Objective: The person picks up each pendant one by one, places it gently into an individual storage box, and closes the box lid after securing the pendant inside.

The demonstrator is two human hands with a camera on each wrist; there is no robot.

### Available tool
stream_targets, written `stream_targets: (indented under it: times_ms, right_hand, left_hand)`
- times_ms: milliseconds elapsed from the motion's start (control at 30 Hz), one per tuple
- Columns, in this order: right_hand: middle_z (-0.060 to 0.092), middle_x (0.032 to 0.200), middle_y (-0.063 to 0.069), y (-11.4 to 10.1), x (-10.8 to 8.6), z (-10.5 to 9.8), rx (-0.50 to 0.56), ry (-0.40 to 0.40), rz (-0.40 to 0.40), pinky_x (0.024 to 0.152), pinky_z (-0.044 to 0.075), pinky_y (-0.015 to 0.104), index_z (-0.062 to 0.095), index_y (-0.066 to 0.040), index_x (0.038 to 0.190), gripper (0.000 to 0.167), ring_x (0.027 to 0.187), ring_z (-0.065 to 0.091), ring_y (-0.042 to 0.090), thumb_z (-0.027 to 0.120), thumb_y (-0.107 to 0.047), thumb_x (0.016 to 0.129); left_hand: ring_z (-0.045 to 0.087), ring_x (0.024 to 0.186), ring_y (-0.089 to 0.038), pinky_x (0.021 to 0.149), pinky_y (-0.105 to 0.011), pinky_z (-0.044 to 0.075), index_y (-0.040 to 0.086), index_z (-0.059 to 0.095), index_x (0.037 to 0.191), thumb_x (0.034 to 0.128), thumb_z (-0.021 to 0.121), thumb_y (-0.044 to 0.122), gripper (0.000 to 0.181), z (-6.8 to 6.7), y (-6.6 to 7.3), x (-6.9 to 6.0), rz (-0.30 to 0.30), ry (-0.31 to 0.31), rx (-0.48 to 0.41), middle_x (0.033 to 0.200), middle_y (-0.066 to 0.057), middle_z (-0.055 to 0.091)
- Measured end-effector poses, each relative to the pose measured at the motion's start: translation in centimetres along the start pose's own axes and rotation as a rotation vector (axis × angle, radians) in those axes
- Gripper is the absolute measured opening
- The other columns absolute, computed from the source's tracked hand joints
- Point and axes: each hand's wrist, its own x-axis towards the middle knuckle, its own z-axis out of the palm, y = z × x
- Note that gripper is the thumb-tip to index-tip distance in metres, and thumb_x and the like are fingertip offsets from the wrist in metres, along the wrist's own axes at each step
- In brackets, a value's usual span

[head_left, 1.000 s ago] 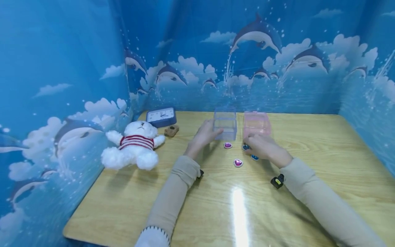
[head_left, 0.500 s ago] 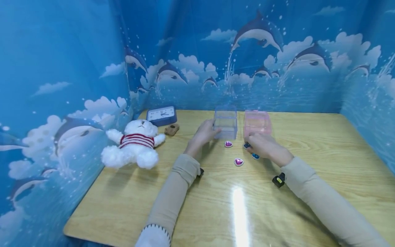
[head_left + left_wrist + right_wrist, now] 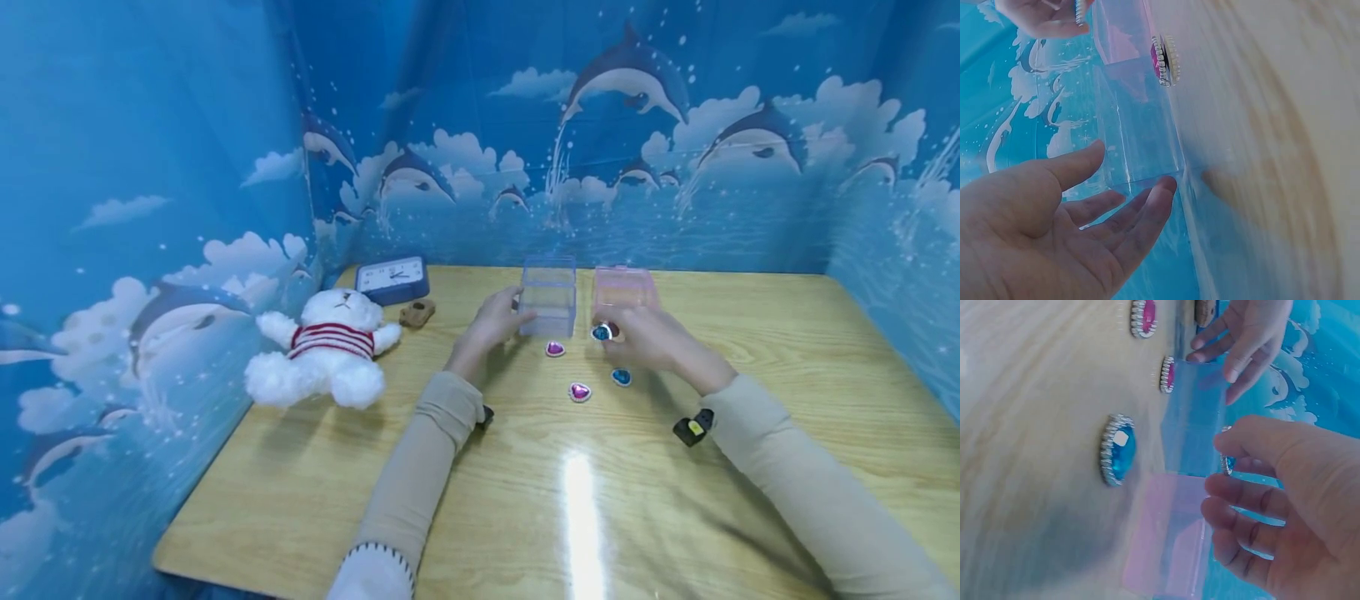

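Note:
My right hand pinches a blue gem with a silvery beaded rim between thumb and fingers, raised off the table in front of the open pink clear box. The hand hides part of that box. A second blue gem lies on the wood below it. My left hand is at the left side of the open bluish clear box, its fingers relaxed and a fingertip against or close to the wall. Two magenta heart gems, one nearer the boxes and one nearer me, lie on the table.
At the left a white plush bear in a striped shirt lies on the wooden table. Behind it are a blue-framed clock and a small brown object. A dolphin-print curtain encloses the back and sides.
My right hand has picked up one blue gem from the table and lifted it toward the pink box. The other blue gem stays put. My left hand has barely moved.

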Motion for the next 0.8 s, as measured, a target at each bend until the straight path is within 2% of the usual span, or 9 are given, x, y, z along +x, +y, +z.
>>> stream_targets:
  times_ms: [167,267,333,433,500,567,667,767,800]
  right_hand:
    - [0.074,0.101,0.008,0.0,0.2,-0.6,-0.014,0.128,-0.099,0.066,0.053,0.032,0.075,-0.008,0.108,0.017,0.083,0.066,0.021,0.075,-0.005,0.091]
    - [0.072,0.092,0.009,0.0,0.6,-0.9,-0.026,0.223,-0.192,0.068,0.051,0.032,0.076,-0.005,0.099,0.011,0.079,0.063,0.021,0.077,-0.002,0.089]
    - [0.071,0.092,0.010,0.0,0.7,-1.0,-0.011,0.253,-0.205,0.068,0.050,0.035,0.075,-0.004,0.098,0.010,0.077,0.060,0.020,0.077,-0.001,0.089]
    - [0.072,0.100,0.016,-0.2,1.0,-1.2,0.044,0.246,-0.164,0.090,0.053,0.049,0.075,0.000,0.104,0.013,0.083,0.063,0.025,0.075,-0.003,0.091]
    - [0.071,0.104,0.018,-0.2,1.1,-1.4,0.086,0.226,-0.114,0.105,0.045,0.058,0.074,0.001,0.109,0.017,0.086,0.065,0.027,0.075,-0.004,0.092]
    - [0.071,0.102,0.018,-0.3,1.4,-1.5,0.102,0.230,-0.106,0.110,0.039,0.063,0.074,0.003,0.108,0.018,0.086,0.067,0.029,0.073,-0.001,0.091]
    - [0.068,0.091,0.014,-0.4,1.8,-1.4,0.085,0.269,-0.143,0.093,0.048,0.051,0.073,0.002,0.103,0.017,0.078,0.064,0.025,0.071,0.005,0.086]
    - [0.065,0.085,0.010,-0.4,2.1,-1.3,0.050,0.303,-0.171,0.074,0.047,0.038,0.073,-0.001,0.107,0.025,0.075,0.058,0.021,0.070,0.007,0.083]
    - [0.066,0.087,0.010,-0.4,2.1,-1.3,0.049,0.299,-0.164,0.073,0.047,0.037,0.073,-0.001,0.111,0.029,0.076,0.058,0.020,0.070,0.006,0.083]
  left_hand:
    - [0.060,0.135,-0.035,0.115,-0.049,0.052,0.008,0.039,0.161,0.1052,0.066,0.031,0.066,0.0,0.2,0.0,0.013,0.002,0.016,0.146,-0.020,0.062]
    - [0.061,0.134,-0.035,0.114,-0.048,0.052,0.007,0.040,0.161,0.1049,0.066,0.030,0.066,0.0,0.2,0.0,0.016,0.003,0.012,0.146,-0.020,0.062]
    - [0.061,0.133,-0.034,0.114,-0.047,0.053,0.008,0.040,0.161,0.1047,0.067,0.030,0.066,0.0,0.1,0.0,0.014,0.004,0.009,0.146,-0.020,0.062]
    - [0.062,0.132,-0.035,0.114,-0.047,0.053,0.008,0.040,0.161,0.1044,0.067,0.029,0.066,0.1,0.0,0.0,0.014,0.007,0.005,0.145,-0.020,0.062]
    - [0.062,0.131,-0.035,0.114,-0.047,0.053,0.007,0.040,0.161,0.1044,0.067,0.028,0.066,0.0,0.0,-0.1,0.017,0.008,0.007,0.144,-0.020,0.063]
    - [0.062,0.130,-0.035,0.114,-0.047,0.053,0.007,0.040,0.161,0.1045,0.067,0.028,0.066,0.0,0.0,-0.1,0.022,0.008,0.011,0.143,-0.021,0.063]
    - [0.063,0.129,-0.035,0.112,-0.046,0.054,0.007,0.040,0.161,0.1047,0.067,0.027,0.066,0.0,0.1,-0.1,0.025,0.007,0.014,0.143,-0.021,0.063]
    - [0.065,0.125,-0.034,0.107,-0.045,0.057,0.007,0.040,0.161,0.1043,0.067,0.027,0.066,0.0,0.2,-0.2,0.021,0.007,0.009,0.141,-0.021,0.064]
    - [0.066,0.123,-0.034,0.104,-0.044,0.059,0.007,0.040,0.161,0.1042,0.067,0.026,0.066,0.1,0.2,-0.2,0.021,0.007,0.006,0.141,-0.021,0.064]
